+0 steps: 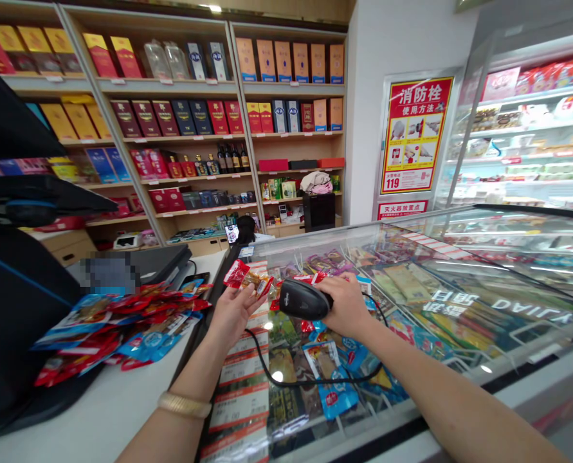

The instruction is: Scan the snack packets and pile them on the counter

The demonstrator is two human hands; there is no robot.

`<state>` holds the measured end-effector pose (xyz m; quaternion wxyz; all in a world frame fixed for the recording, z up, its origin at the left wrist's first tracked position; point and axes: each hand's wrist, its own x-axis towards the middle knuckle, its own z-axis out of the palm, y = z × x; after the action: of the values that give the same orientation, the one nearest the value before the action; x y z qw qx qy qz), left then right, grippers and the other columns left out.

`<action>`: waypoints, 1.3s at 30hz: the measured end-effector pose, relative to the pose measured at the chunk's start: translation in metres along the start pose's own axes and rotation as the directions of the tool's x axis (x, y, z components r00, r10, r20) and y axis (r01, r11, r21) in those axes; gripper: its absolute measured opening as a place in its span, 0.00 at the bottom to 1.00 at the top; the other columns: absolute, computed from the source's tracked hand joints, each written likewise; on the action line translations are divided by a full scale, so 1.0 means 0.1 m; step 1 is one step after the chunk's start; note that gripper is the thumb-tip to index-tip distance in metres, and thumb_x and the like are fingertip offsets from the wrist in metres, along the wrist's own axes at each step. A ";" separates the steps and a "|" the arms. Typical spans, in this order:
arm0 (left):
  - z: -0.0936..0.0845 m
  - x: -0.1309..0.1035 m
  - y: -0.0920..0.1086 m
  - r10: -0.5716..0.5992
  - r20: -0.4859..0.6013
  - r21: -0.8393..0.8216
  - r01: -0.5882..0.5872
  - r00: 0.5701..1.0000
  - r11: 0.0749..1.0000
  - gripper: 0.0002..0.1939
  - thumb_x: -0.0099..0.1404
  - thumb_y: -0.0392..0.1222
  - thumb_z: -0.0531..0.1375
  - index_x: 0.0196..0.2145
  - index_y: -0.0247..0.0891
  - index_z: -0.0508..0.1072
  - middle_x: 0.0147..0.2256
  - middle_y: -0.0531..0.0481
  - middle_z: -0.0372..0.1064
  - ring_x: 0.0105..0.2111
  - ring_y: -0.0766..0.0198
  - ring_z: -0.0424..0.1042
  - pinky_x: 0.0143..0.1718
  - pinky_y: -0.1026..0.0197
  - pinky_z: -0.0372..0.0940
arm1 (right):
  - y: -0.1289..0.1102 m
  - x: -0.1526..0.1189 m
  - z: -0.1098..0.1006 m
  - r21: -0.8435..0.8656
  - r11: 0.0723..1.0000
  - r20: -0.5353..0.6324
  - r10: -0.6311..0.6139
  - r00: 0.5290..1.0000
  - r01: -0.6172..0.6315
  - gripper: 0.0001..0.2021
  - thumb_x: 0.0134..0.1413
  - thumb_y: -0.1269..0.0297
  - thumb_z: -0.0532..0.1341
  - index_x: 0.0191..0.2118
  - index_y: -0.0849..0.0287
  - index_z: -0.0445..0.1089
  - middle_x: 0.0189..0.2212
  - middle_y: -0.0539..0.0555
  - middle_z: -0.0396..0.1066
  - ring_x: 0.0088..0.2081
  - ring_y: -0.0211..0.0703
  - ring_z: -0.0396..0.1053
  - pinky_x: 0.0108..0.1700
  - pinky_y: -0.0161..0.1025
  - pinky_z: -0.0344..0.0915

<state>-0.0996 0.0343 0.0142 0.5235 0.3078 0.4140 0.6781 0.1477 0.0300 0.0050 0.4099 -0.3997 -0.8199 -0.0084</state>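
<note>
My left hand [233, 312], with a gold bangle on its wrist, pinches a small red snack packet [248, 280] with a see-through part showing brown food. Closed around a black barcode scanner [303, 299] is my right hand [346, 305]. The scanner's head points left, close to the packet. Its black cable [310, 384] loops over the glass top of a chest freezer [286, 350]. Below the scanner, a blue snack packet [332, 379] lies on the glass, with more red and blue packets partly hidden behind the scanner and my right hand.
A heap of red and blue snack packets [132, 325] covers part of the white counter [136, 411] at left, beside a black checkout screen and stand [16, 308]. Shelves of boxes and bottles [184, 119] line the back wall. A lit display fridge [537, 128] stands at right.
</note>
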 end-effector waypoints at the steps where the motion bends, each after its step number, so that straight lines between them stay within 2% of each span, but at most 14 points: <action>1: 0.00 0.00 0.00 0.000 -0.003 0.001 0.000 1.000 1.000 0.07 0.59 0.27 0.64 0.34 0.34 0.72 0.33 0.47 0.78 0.35 0.58 0.80 0.41 0.53 0.76 | 0.00 0.00 0.00 -0.007 1.000 0.005 0.003 1.000 -0.003 0.10 0.44 0.66 0.63 0.36 0.54 0.76 0.34 0.53 0.78 0.38 0.46 0.70 0.46 0.44 0.47; 10: -0.02 -0.01 -0.03 0.066 0.013 0.050 -0.066 0.998 0.997 0.13 0.54 0.31 0.67 0.38 0.36 0.73 0.36 0.48 0.78 0.36 0.58 0.79 0.46 0.49 0.74 | 0.01 -0.01 0.01 -0.007 1.000 -0.017 0.006 1.000 -0.006 0.11 0.44 0.66 0.63 0.36 0.54 0.76 0.34 0.53 0.78 0.37 0.45 0.71 0.45 0.43 0.48; 14: -0.11 0.07 -0.04 0.281 -0.046 0.324 -0.252 0.959 0.912 0.15 0.50 0.38 0.68 0.37 0.36 0.73 0.34 0.47 0.77 0.36 0.58 0.78 0.43 0.52 0.73 | 0.06 -0.01 0.02 -0.016 1.000 -0.015 0.001 1.000 -0.001 0.11 0.42 0.68 0.62 0.36 0.54 0.76 0.34 0.53 0.78 0.37 0.45 0.71 0.44 0.43 0.48; 17: -0.19 0.13 0.08 0.491 -0.058 0.551 -0.382 0.869 0.742 0.16 0.52 0.39 0.65 0.40 0.36 0.73 0.33 0.46 0.77 0.35 0.58 0.77 0.41 0.55 0.72 | 0.09 -0.01 0.02 -0.047 0.999 -0.014 0.005 1.000 -0.006 0.10 0.43 0.67 0.62 0.35 0.54 0.76 0.33 0.53 0.78 0.37 0.45 0.71 0.44 0.43 0.49; 20: -0.30 0.12 0.34 0.650 -0.090 0.740 -0.386 0.755 0.551 0.18 0.55 0.41 0.62 0.44 0.36 0.71 0.32 0.46 0.76 0.30 0.59 0.75 0.36 0.57 0.70 | 0.11 -0.01 0.02 -0.074 0.997 -0.022 0.026 0.999 -0.028 0.09 0.43 0.67 0.63 0.34 0.54 0.75 0.32 0.52 0.78 0.36 0.44 0.71 0.44 0.42 0.49; 23: -0.49 0.04 0.69 0.787 0.018 0.923 -0.313 0.617 0.224 0.17 0.57 0.43 0.59 0.44 0.37 0.74 0.36 0.44 0.75 0.32 0.56 0.74 0.39 0.54 0.68 | 0.12 -0.01 0.02 -0.074 0.996 -0.032 0.051 0.998 -0.053 0.10 0.41 0.67 0.64 0.34 0.54 0.76 0.33 0.52 0.78 0.37 0.45 0.71 0.44 0.42 0.48; 25: -0.67 -0.01 0.92 0.815 0.151 0.971 -0.238 0.559 -0.017 0.15 0.60 0.44 0.56 0.42 0.38 0.77 0.40 0.42 0.75 0.39 0.52 0.73 0.45 0.50 0.64 | 0.13 -0.01 0.02 -0.071 0.996 -0.035 0.059 0.998 -0.061 0.10 0.42 0.66 0.64 0.35 0.53 0.76 0.34 0.51 0.78 0.38 0.45 0.71 0.44 0.42 0.48; 26: -0.76 -0.03 1.03 0.821 0.181 0.979 -0.178 0.542 -0.099 0.15 0.61 0.44 0.55 0.41 0.38 0.78 0.41 0.41 0.74 0.41 0.51 0.72 0.48 0.47 0.62 | 0.13 -0.01 0.02 -0.071 0.996 -0.035 0.059 0.998 -0.062 0.10 0.42 0.66 0.64 0.36 0.53 0.76 0.35 0.51 0.78 0.38 0.45 0.71 0.45 0.42 0.48; 28: -0.96 -0.06 1.20 0.820 0.181 0.980 -0.033 0.542 -0.194 0.15 0.62 0.43 0.54 0.39 0.37 0.78 0.41 0.41 0.74 0.43 0.50 0.70 0.51 0.45 0.58 | 0.13 0.00 0.02 -0.068 0.996 -0.032 0.058 0.998 -0.060 0.11 0.43 0.65 0.64 0.36 0.53 0.76 0.35 0.51 0.78 0.38 0.44 0.71 0.45 0.43 0.48; 29: -1.04 -0.07 1.27 0.807 0.165 0.973 0.038 0.567 -0.226 0.15 0.63 0.41 0.53 0.39 0.38 0.78 0.42 0.42 0.73 0.44 0.50 0.70 0.52 0.44 0.57 | 0.13 0.00 0.01 -0.067 0.996 -0.031 0.058 0.998 -0.060 0.11 0.43 0.65 0.64 0.37 0.53 0.76 0.35 0.51 0.78 0.38 0.44 0.71 0.45 0.43 0.48; 32: -1.22 -0.08 1.37 0.713 0.081 0.949 0.165 0.697 -0.269 0.13 0.63 0.40 0.53 0.37 0.39 0.77 0.41 0.45 0.74 0.46 0.46 0.68 0.54 0.39 0.55 | 0.13 0.00 0.01 -0.070 0.995 -0.037 0.065 0.997 -0.067 0.11 0.43 0.66 0.64 0.37 0.54 0.76 0.35 0.52 0.78 0.38 0.45 0.71 0.45 0.44 0.48; 34: -1.27 -0.10 1.37 0.683 0.046 0.956 0.167 0.729 -0.243 0.11 0.63 0.41 0.54 0.36 0.41 0.76 0.39 0.47 0.75 0.47 0.44 0.67 0.55 0.37 0.54 | 0.13 0.01 0.00 -0.074 0.994 -0.047 0.073 0.996 -0.076 0.11 0.44 0.66 0.63 0.36 0.54 0.76 0.35 0.53 0.78 0.38 0.46 0.70 0.45 0.44 0.48; 36: -1.25 -0.12 1.33 0.728 0.063 0.969 0.132 0.683 -0.208 0.11 0.64 0.41 0.54 0.39 0.43 0.76 0.41 0.48 0.75 0.50 0.44 0.66 0.56 0.37 0.53 | 0.14 0.02 0.00 -0.079 0.993 -0.054 0.086 0.995 -0.090 0.09 0.45 0.66 0.62 0.35 0.54 0.76 0.34 0.53 0.78 0.38 0.46 0.70 0.44 0.43 0.48; 39: -1.14 -0.16 1.24 0.815 0.140 0.978 0.052 0.563 -0.204 0.15 0.65 0.41 0.52 0.43 0.42 0.75 0.49 0.44 0.73 0.53 0.45 0.65 0.58 0.39 0.53 | 0.16 0.03 0.00 -0.090 0.989 -0.064 0.111 0.992 -0.116 0.09 0.45 0.65 0.62 0.35 0.54 0.76 0.34 0.54 0.78 0.39 0.47 0.70 0.45 0.44 0.49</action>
<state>-0.2488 -0.0216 0.0709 -0.2917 0.4639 0.7537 0.3628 0.1575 0.0423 0.0020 0.4146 -0.4641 -0.7819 -0.0352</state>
